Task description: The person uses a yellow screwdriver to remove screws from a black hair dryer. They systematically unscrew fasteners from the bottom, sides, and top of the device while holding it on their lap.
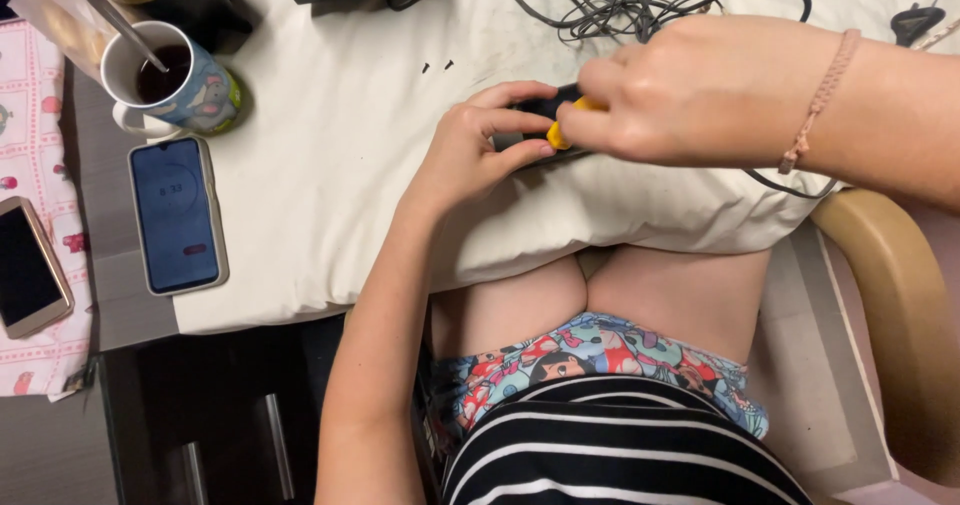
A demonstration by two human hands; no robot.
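My left hand (478, 145) grips a small black device (545, 108) that rests on a white cloth-covered pillow (350, 155) on my lap. My right hand (690, 90), with a braided bracelet at the wrist, holds a yellow-handled tool (562, 130) against the device; the tool's tip is hidden by my fingers. Most of the device is covered by both hands. Two tiny dark screws (436, 66) lie on the cloth just left of the hands.
A mug (175, 80) of dark drink with a spoon stands at the upper left. A phone with a lit blue screen (177, 215) and a second dark phone (28, 265) lie at left. Tangled grey cables (620, 5) lie at top. A tan chair arm (900, 305) is at right.
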